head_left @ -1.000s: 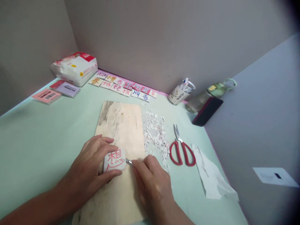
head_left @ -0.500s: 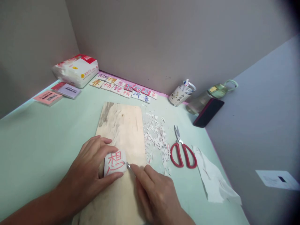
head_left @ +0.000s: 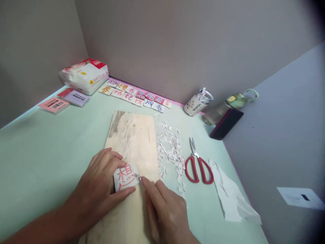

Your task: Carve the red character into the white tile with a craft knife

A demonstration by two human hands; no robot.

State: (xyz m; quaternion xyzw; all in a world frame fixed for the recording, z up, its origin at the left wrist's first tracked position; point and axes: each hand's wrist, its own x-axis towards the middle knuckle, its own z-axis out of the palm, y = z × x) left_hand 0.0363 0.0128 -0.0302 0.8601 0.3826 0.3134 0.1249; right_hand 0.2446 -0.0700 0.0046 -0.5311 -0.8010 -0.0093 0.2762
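Note:
A small white block with a red character (head_left: 125, 176) lies on a pale wooden board (head_left: 132, 135). My left hand (head_left: 98, 184) is closed round the block, thumb below it and fingers above. My right hand (head_left: 165, 211) pinches a thin carving knife (head_left: 139, 177) whose metal tip touches the block's right edge. Most of the knife is hidden inside my fingers.
White shavings (head_left: 170, 149) lie right of the board, then red-handled scissors (head_left: 198, 166) and a crumpled tissue (head_left: 230, 193). Several finished character blocks (head_left: 137, 95) line the back wall. A tissue pack (head_left: 85, 76), two cards (head_left: 63, 100), a pen cup (head_left: 196, 103), a bottle (head_left: 228, 103) and a phone (head_left: 226, 123) are around.
My right hand has slid left and lower, bringing the knife tip from just right of the block onto its right edge. My left hand keeps its grip on the block.

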